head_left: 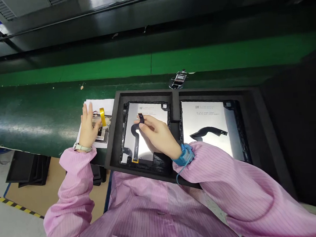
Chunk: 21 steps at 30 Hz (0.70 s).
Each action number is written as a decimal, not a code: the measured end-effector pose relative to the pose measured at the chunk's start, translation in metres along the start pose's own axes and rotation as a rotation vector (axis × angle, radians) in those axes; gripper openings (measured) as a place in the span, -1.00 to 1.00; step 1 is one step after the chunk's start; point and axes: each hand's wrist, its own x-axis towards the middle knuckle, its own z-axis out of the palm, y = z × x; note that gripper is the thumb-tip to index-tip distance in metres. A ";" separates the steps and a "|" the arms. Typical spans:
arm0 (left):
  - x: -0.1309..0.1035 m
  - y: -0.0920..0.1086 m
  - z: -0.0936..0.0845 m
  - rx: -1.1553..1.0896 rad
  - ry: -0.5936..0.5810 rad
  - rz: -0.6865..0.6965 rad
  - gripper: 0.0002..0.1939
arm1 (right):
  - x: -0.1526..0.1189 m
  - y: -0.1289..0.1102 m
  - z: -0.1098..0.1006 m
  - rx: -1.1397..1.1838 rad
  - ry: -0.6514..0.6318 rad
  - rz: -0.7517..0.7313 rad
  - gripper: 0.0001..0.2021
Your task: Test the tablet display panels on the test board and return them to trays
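Between the thumb and fingers of my right hand (pixel 159 133) is the upper end of a black flex cable (pixel 136 142). The cable curves down over a silvery display panel (pixel 157 111) in the left compartment of a black foam tray (pixel 175 106). Its lower end bears a yellow-edged tip. My left hand (pixel 88 126) lies with fingers spread on a circuit board (pixel 106 125) and white paper left of the tray. A yellow tape strip (pixel 103 117) stands up from the board, near my left thumb. A second panel (pixel 204 116) with its own black flex cable (pixel 209 130) fills the right compartment.
A round metal-based stand (pixel 179 79) sits behind the tray on the green bench (pixel 35 110). Beyond it runs a bright green strip (pixel 101 69). Black trays (pixel 26 168) are stacked low at the left. A dark object (pixel 308 127) rises at the right.
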 end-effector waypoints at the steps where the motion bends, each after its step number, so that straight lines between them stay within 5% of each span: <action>1: 0.005 0.001 -0.002 -0.008 0.023 0.118 -0.41 | 0.001 -0.002 0.002 -0.025 -0.012 -0.015 -0.67; 4: 0.022 0.009 -0.003 -0.008 0.062 0.357 -0.71 | 0.005 -0.012 0.009 -0.096 -0.060 -0.057 -0.70; 6: 0.032 0.016 0.000 -0.061 0.084 0.397 -0.70 | 0.008 -0.019 0.013 -0.122 -0.100 -0.078 -0.73; 12: 0.042 0.030 0.015 -0.287 0.081 0.264 -0.47 | 0.012 -0.026 0.022 -0.190 -0.179 -0.110 -0.62; 16: 0.037 0.031 0.017 -0.307 0.070 0.224 -0.50 | 0.011 -0.021 0.020 -0.245 -0.244 -0.166 -0.78; 21: 0.033 0.035 0.015 -0.293 -0.002 0.239 -0.53 | 0.009 -0.020 0.019 -0.315 -0.270 -0.234 -0.68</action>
